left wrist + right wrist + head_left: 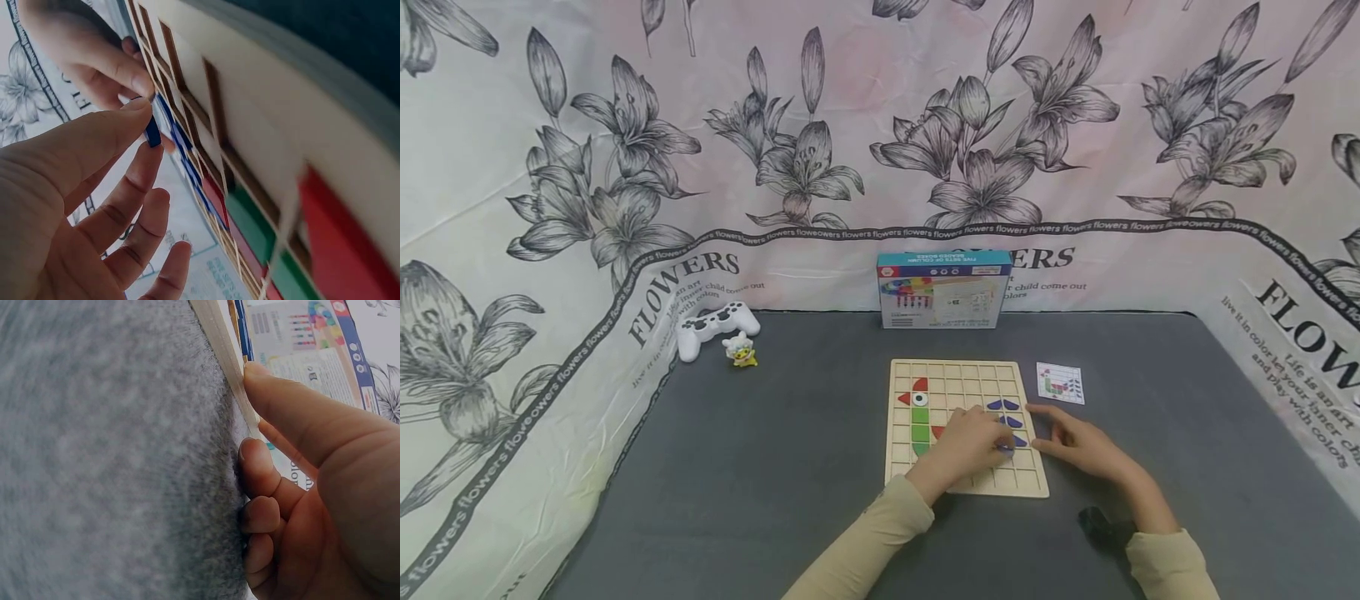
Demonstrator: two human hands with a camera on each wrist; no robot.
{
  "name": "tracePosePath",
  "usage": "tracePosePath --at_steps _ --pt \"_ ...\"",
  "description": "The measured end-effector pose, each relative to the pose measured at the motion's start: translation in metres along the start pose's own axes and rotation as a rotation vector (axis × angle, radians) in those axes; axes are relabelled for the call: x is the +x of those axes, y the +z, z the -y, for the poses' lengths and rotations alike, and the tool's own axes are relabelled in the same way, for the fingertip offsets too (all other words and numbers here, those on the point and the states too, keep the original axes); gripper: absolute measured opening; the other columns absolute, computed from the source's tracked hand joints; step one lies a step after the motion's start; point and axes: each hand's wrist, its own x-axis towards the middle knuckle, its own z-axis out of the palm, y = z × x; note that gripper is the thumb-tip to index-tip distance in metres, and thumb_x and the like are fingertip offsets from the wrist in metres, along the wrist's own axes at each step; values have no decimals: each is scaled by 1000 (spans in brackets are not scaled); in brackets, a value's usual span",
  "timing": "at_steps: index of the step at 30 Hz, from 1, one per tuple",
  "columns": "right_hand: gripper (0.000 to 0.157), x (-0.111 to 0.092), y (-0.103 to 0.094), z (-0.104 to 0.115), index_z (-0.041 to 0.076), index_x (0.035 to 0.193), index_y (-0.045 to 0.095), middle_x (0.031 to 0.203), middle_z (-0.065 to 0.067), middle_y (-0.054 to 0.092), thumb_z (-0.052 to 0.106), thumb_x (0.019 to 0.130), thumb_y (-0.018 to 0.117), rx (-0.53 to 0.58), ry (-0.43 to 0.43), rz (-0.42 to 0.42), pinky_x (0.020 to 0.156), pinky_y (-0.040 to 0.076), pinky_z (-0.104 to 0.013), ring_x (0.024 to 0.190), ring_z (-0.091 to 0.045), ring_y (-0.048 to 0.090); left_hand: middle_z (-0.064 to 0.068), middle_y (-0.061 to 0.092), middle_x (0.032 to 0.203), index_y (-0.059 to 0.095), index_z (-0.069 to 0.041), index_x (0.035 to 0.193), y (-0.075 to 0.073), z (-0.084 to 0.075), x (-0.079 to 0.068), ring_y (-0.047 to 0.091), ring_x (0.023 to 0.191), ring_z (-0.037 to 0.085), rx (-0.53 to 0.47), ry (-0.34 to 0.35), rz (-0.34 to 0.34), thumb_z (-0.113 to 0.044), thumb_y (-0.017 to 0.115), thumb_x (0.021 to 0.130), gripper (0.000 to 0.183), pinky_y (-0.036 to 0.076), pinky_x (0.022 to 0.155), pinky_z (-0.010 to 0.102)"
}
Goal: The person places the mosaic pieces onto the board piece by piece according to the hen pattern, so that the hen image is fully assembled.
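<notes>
A square wooden grid board (pixel 1028 481) lies on the dark table. On its left side are green squares (pixel 920 429), red pieces (pixel 905 399) and a round white piece with a dark dot (pixel 919 399). Several blue pieces (pixel 1011 406) sit in cells on the right. My left hand (pixel 966 442) is over the board, pinching a small blue piece (pixel 152 132) between thumb and a finger; its other fingers are spread. My right hand (pixel 1082 446) touches the board's right edge with thumb and index finger apart; the remaining fingers are bent beneath.
A printed pattern card (pixel 1075 383) lies just right of the board. Behind stands a toy box (pixel 945 292) against the flowered cloth. A white game controller (pixel 718 327) and a small figurine (pixel 742 351) are at the back left. A black object (pixel 1096 527) is near the right forearm.
</notes>
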Motion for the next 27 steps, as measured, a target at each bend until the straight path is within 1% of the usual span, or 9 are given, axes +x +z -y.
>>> tracePosePath --at_steps 4,8,12,17,21,27 --pt "55 0 0 -1 15 135 44 67 5 46 33 87 64 3 -8 -4 48 33 -22 52 -2 37 -16 61 88 71 -35 96 4 -9 6 51 85 4 1 9 9 -34 68 83 13 39 76 26" --pt "56 0 1 -2 15 135 45 68 6 47 34 86 64 7 -11 -8 48 33 -22 52 -2 38 -17 63 97 70 -36 96 7 -16 9 54 94 5 23 12 7 -36 68 83 14 41 81 29" --pt "56 1 1 -2 15 135 45 68 6 46 33 86 65 0 -14 -7 49 33 -22 53 -2 39 -17 62 96 70 -37 97 8 -20 11 52 91 4 17 3 12 -35 68 83 15 40 78 26" --pt "55 1 1 -1 14 135 45 68 5 46 32 86 65 -6 -17 -6 49 33 -22 54 -2 39 -17 61 93 70 -36 98 8 -22 12 48 85 4 8 -13 26 -35 69 83 15 35 72 24" --pt "55 0 1 -1 15 135 45 68 5 46 32 86 65 -3 -13 -7 49 33 -22 54 -2 39 -16 61 95 70 -37 98 9 -22 12 49 88 4 15 -19 31 -34 69 83 16 37 74 24" --pt "55 1 1 -2 15 135 44 68 4 46 33 86 64 3 -3 -1 49 33 -22 54 -2 38 -17 61 96 70 -37 98 9 -21 11 50 94 6 19 -7 35 -34 69 82 16 39 79 27"
